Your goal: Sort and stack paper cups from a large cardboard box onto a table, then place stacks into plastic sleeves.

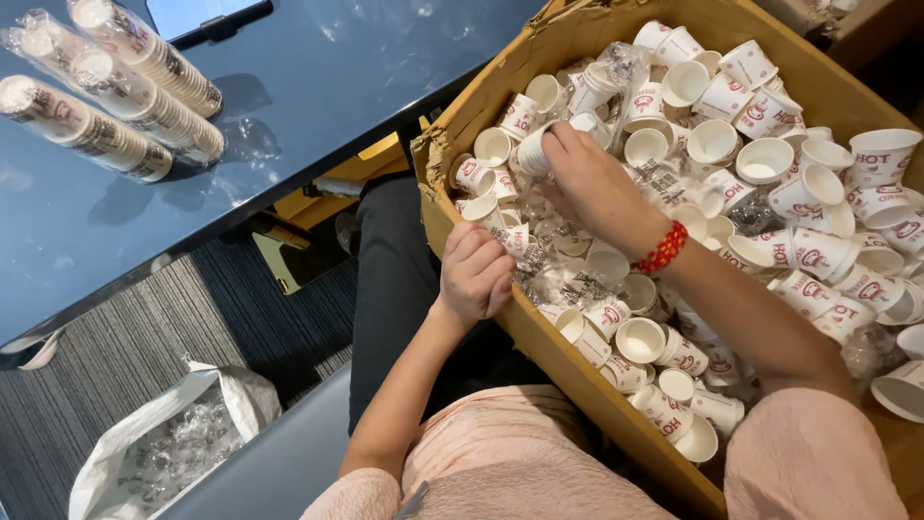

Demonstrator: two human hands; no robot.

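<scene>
A big cardboard box (577, 380) rests on my lap, full of small white paper cups with red print (712, 144) and crumpled clear plastic wrappers (563, 279). My right hand (592, 183), with a red bead bracelet on the wrist, reaches into the box and grips a short stack of paper cups (535, 149) lying on its side. My left hand (474, 274) sits at the box's near-left wall, fingers curled around a cup with wrapper (512, 238).
Three long plastic-wrapped sleeves of stacked cups (106, 87) lie on the dark blue table (318, 87) at upper left. A white bag holding clear wrappers (159, 448) sits on the striped carpet at lower left. A dark tablet (207, 17) lies at the table's far edge.
</scene>
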